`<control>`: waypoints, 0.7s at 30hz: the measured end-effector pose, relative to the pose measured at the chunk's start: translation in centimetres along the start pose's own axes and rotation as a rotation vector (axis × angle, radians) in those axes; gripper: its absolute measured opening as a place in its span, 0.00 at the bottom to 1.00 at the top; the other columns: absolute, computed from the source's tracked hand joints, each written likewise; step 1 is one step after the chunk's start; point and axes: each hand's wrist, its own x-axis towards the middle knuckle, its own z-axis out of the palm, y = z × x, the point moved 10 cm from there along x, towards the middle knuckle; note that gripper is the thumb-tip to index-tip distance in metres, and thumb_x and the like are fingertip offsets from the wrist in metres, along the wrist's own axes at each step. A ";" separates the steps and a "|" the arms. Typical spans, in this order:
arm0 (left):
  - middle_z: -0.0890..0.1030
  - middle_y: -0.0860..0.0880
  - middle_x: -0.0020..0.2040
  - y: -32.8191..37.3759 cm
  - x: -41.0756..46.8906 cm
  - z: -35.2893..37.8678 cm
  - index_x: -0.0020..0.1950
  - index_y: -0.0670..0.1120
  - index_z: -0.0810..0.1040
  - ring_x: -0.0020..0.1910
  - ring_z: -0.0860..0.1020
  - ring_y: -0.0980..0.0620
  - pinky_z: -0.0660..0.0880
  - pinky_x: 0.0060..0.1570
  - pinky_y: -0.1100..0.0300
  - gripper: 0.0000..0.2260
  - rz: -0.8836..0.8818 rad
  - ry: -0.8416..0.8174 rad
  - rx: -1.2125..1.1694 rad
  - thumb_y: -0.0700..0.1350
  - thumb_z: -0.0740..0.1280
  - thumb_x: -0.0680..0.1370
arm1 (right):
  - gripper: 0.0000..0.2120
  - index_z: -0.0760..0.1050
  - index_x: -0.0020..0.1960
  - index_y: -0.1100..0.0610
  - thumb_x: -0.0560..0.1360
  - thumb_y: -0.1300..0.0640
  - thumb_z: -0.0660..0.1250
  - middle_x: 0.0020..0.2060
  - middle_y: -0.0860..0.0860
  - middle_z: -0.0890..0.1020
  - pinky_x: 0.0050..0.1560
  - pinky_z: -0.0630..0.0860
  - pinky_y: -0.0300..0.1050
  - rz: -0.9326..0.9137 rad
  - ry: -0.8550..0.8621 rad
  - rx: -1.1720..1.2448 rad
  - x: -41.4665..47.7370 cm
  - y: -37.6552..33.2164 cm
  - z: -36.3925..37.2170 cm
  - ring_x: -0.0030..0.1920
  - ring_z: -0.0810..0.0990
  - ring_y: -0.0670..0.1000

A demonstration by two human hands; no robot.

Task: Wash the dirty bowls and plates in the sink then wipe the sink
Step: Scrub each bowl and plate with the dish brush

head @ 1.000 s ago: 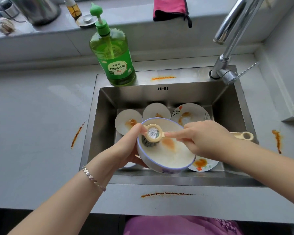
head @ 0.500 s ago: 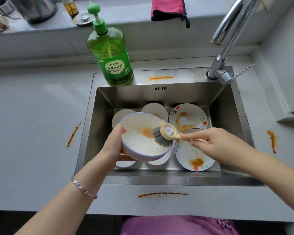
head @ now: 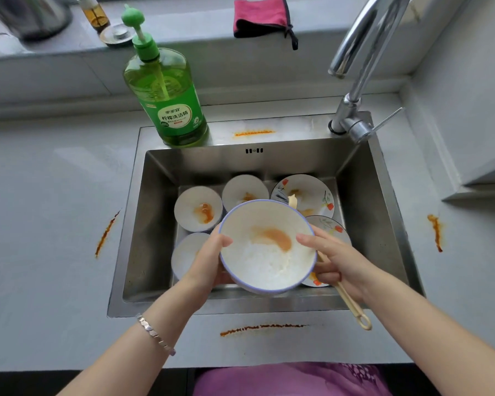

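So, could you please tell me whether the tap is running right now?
Off: no stream leaves the tap spout, and no water is falling into the sink.

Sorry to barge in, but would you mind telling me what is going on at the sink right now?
A person is washing up. The left hand grips a blue-rimmed bowl over the sink. The right hand steadies the bowl's other side and holds a brush that runs behind the bowl. The bowl has suds and an orange smear inside. Dirty small bowls and plates lie in the sink. No water shows at the tap.
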 end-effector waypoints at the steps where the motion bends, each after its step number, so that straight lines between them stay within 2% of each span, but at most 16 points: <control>1: 0.77 0.45 0.56 0.1 0.2 0.2 0.52 0.56 0.73 0.50 0.76 0.46 0.77 0.44 0.52 0.12 0.014 -0.006 0.009 0.49 0.60 0.70 | 0.10 0.77 0.54 0.47 0.75 0.57 0.64 0.31 0.48 0.74 0.19 0.49 0.32 0.011 0.017 0.018 0.0 0.4 -0.3 0.21 0.55 0.42; 2: 0.76 0.47 0.58 0.6 0.4 0.3 0.54 0.58 0.73 0.51 0.75 0.49 0.76 0.49 0.51 0.10 0.062 0.002 0.072 0.47 0.59 0.75 | 0.09 0.77 0.53 0.47 0.75 0.57 0.63 0.30 0.48 0.73 0.19 0.50 0.32 0.016 0.040 0.028 -0.1 0.7 -0.7 0.20 0.55 0.42; 3: 0.74 0.50 0.62 1.4 0.6 0.3 0.59 0.59 0.71 0.54 0.73 0.52 0.73 0.55 0.52 0.12 0.159 0.021 0.237 0.46 0.57 0.79 | 0.09 0.77 0.52 0.48 0.76 0.57 0.63 0.29 0.49 0.73 0.18 0.50 0.32 0.015 0.070 0.034 -0.1 0.9 -1.0 0.20 0.56 0.42; 5: 0.67 0.58 0.66 3.8 -0.3 0.7 0.71 0.58 0.63 0.61 0.66 0.59 0.65 0.64 0.59 0.19 0.471 0.125 0.705 0.50 0.58 0.80 | 0.09 0.78 0.52 0.48 0.75 0.57 0.63 0.32 0.51 0.69 0.18 0.50 0.33 -0.007 0.136 0.032 0.1 1.1 -1.9 0.21 0.55 0.43; 6: 0.67 0.59 0.64 5.0 -2.0 1.9 0.72 0.55 0.63 0.62 0.64 0.62 0.60 0.65 0.64 0.22 0.665 0.152 0.865 0.53 0.59 0.78 | 0.10 0.78 0.53 0.47 0.75 0.57 0.63 0.34 0.52 0.68 0.18 0.50 0.33 -0.023 0.174 0.021 0.2 1.1 -2.4 0.22 0.55 0.43; 7: 0.70 0.58 0.62 5.5 -3.5 3.6 0.70 0.53 0.67 0.62 0.65 0.62 0.59 0.63 0.68 0.23 0.825 0.113 0.983 0.56 0.61 0.76 | 0.11 0.78 0.55 0.47 0.75 0.57 0.64 0.35 0.53 0.68 0.18 0.50 0.33 -0.038 0.209 0.011 0.3 1.0 -2.7 0.23 0.56 0.44; 9: 0.79 0.56 0.53 3.9 -5.1 6.9 0.59 0.50 0.78 0.52 0.74 0.57 0.67 0.52 0.67 0.20 0.977 -0.057 1.190 0.58 0.61 0.72 | 0.13 0.77 0.57 0.46 0.75 0.56 0.64 0.37 0.54 0.68 0.18 0.52 0.33 -0.058 0.248 0.001 0.5 0.8 -2.9 0.23 0.56 0.44; 10: 0.81 0.55 0.45 2.8 -5.4 8.0 0.51 0.50 0.80 0.44 0.77 0.54 0.70 0.43 0.65 0.15 1.026 -0.102 1.295 0.55 0.63 0.70 | 0.13 0.76 0.58 0.46 0.75 0.56 0.64 0.37 0.54 0.69 0.18 0.52 0.34 -0.058 0.252 0.001 0.5 0.8 -2.7 0.22 0.57 0.44; 12: 0.77 0.55 0.31 2.2 -5.2 8.8 0.38 0.49 0.77 0.30 0.75 0.52 0.66 0.29 0.66 0.03 1.100 -0.069 1.426 0.46 0.66 0.66 | 0.13 0.76 0.59 0.47 0.75 0.53 0.64 0.36 0.54 0.72 0.18 0.52 0.34 -0.046 0.238 0.008 0.5 0.6 -2.0 0.22 0.56 0.44; 14: 0.76 0.52 0.28 2.4 -4.6 7.8 0.36 0.46 0.75 0.28 0.74 0.50 0.66 0.25 0.64 0.01 1.041 -0.007 1.365 0.42 0.66 0.66 | 0.12 0.76 0.57 0.46 0.75 0.47 0.64 0.35 0.52 0.77 0.19 0.51 0.33 -0.043 0.217 0.000 0.3 0.2 -1.7 0.21 0.55 0.43; 16: 0.78 0.52 0.34 3.6 -4.0 5.7 0.42 0.44 0.76 0.35 0.77 0.49 0.72 0.31 0.59 0.02 0.880 0.044 1.131 0.42 0.65 0.73 | 0.12 0.75 0.57 0.43 0.76 0.43 0.60 0.40 0.55 0.82 0.18 0.52 0.33 -0.065 0.257 -0.073 -0.3 -0.5 -2.4 0.20 0.56 0.43; 17: 0.79 0.52 0.37 3.8 -3.2 4.5 0.45 0.44 0.77 0.38 0.78 0.52 0.74 0.36 0.59 0.02 0.725 0.026 0.932 0.41 0.67 0.75 | 0.12 0.74 0.58 0.42 0.77 0.44 0.59 0.41 0.55 0.82 0.18 0.55 0.33 -0.109 0.302 -0.162 -0.7 -1.2 -3.2 0.20 0.57 0.43; 19: 0.81 0.53 0.41 3.5 -1.7 2.4 0.48 0.45 0.78 0.40 0.80 0.57 0.77 0.40 0.63 0.05 0.440 -0.019 0.509 0.38 0.70 0.74 | 0.14 0.72 0.63 0.43 0.79 0.50 0.58 0.36 0.52 0.79 0.20 0.62 0.32 -0.256 0.354 -0.396 -1.7 -2.9 -4.5 0.19 0.63 0.42; 21: 0.83 0.50 0.42 3.2 -0.8 1.1 0.51 0.44 0.78 0.40 0.81 0.56 0.79 0.39 0.64 0.08 0.302 -0.025 0.279 0.36 0.70 0.73 | 0.15 0.72 0.63 0.42 0.79 0.55 0.59 0.32 0.46 0.76 0.31 0.68 0.27 -0.372 0.312 -0.586 -2.4 -4.2 -4.4 0.26 0.70 0.37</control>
